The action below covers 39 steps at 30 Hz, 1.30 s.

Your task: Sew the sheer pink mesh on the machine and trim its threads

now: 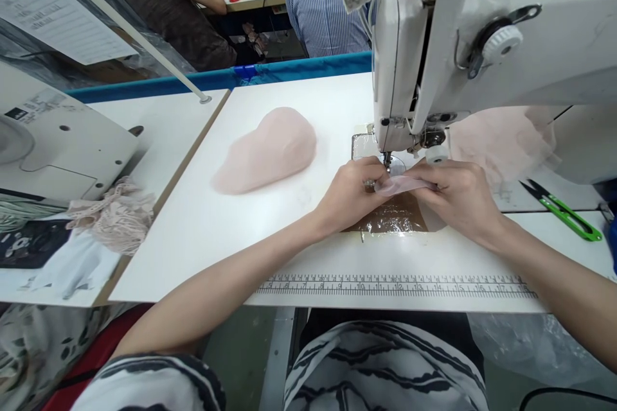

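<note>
Pink sheer fabric strip (403, 185) is lying under the white sewing machine (482, 45) needle on the white tabletop (202, 225); I'm pinching its ends w/ fingers (369, 181) of left hand (349, 196) & right hand (457, 196), both closed on it.

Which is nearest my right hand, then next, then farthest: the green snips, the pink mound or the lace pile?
1. Green snips, just to the right of the right hand.
2. Pink mound, across on the left.
3. Lace pile, far left.

Fabric mound (267, 149) left of needle (387, 160); snips (562, 209) right
</note>
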### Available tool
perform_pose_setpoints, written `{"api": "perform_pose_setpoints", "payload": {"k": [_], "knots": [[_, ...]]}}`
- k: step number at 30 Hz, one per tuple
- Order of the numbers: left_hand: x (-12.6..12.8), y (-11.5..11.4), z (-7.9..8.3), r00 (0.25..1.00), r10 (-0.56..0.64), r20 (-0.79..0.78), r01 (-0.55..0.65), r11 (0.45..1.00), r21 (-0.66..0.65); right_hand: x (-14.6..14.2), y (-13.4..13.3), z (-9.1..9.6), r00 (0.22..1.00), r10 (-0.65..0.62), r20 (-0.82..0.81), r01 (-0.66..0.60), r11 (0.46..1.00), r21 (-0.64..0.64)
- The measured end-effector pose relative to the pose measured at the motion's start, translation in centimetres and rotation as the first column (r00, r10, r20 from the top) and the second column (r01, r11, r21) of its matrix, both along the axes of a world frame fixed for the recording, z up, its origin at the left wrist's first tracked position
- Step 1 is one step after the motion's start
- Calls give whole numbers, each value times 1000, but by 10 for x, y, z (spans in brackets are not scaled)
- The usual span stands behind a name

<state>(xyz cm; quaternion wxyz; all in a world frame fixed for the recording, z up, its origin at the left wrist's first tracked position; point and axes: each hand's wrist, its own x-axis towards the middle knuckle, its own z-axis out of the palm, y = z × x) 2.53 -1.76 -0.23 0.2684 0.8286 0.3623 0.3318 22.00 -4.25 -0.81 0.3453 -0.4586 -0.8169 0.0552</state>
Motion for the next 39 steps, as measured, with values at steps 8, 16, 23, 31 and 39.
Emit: {"api": "perform_pose_setpoints", "payload": {"k": [8, 16, 23, 31, 39], "knots": [[-15, -1, -3, 959, -188, -210, 214, 971, 110, 2, -7, 5, 990, 83, 114, -62, 983, -175], [-24, -21, -18, 884, 34, -466, 310, 704, 639, -1, -16, 8, 898, 210, 387, -251, 966, 60], [-28, -30, -14, 807, 93, -584, 346, 726, 594, -3, -20, 6, 890, 226, 397, -277, 958, 76], [-30, -30, -17, 815, 65, -576, 334, 758, 560, -3, -19, 5, 891, 229, 392, -275, 959, 67], [-28, -25, -18, 829, 61, -556, 299, 792, 533, -3, -14, 3, 904, 217, 369, -266, 960, 89]]}}
